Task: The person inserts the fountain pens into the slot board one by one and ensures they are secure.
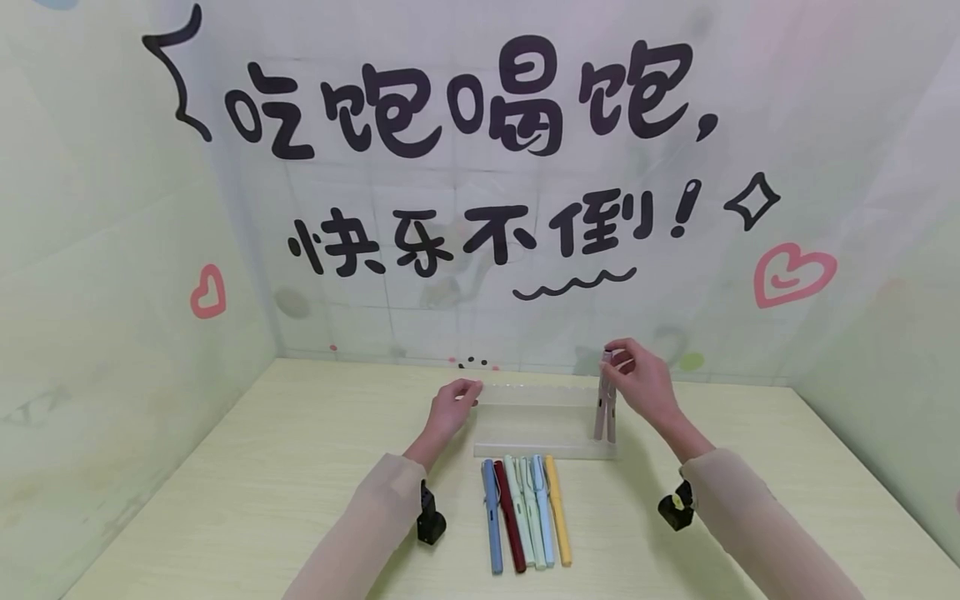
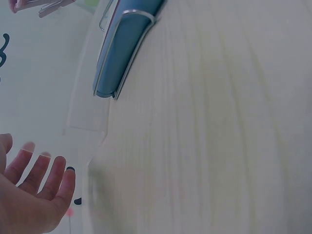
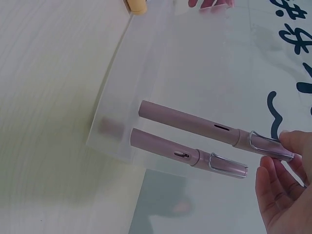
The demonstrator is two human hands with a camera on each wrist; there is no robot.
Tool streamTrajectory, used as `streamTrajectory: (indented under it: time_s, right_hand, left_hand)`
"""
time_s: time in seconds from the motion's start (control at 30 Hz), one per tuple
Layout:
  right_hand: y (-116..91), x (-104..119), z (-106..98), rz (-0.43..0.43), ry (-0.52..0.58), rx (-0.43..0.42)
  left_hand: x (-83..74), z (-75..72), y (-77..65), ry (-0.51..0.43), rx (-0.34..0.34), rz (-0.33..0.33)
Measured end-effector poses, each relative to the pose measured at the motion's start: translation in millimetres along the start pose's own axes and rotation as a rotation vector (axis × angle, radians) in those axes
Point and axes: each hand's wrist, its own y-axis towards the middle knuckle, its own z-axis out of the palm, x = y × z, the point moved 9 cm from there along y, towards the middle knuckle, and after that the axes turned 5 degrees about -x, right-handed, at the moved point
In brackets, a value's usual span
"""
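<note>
A translucent plastic pen rack [image 1: 536, 417] stands on the table. At its right end my right hand [image 1: 643, 383] pinches a mauve pen [image 3: 195, 124] by its capped top, with the clip near the fingertips. Close beside it, a second mauve pen [image 3: 187, 153] leans on the rack, clip end up and free of the fingers. My left hand [image 1: 450, 408] is at the rack's back left corner, thumb and fingers at its edge; in the left wrist view, some fingertips of the left hand [image 2: 36, 195] show faintly through the clear plastic.
In front of the rack lie several pens side by side: a blue pen [image 1: 492, 517], a dark red pen [image 1: 510, 517], pale green and light blue ones, and a yellow pen [image 1: 558, 512]. A printed cloth backdrop [image 1: 420, 325] rises behind the table.
</note>
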Motion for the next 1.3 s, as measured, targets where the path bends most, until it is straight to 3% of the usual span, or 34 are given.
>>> streamTrajectory:
  time_s: [1.0, 1.3]
  right_hand:
    - [-11, -2, 14, -0.056, -0.001, 0.081]
    - [-8, -2, 14, -0.120, -0.048, 0.121]
  left_hand:
    - [0.9, 0.7, -1.3, -0.009, 0.006, -0.014]
    - [0.0, 0.6, -0.6, -0.002, 0.009, -0.007]
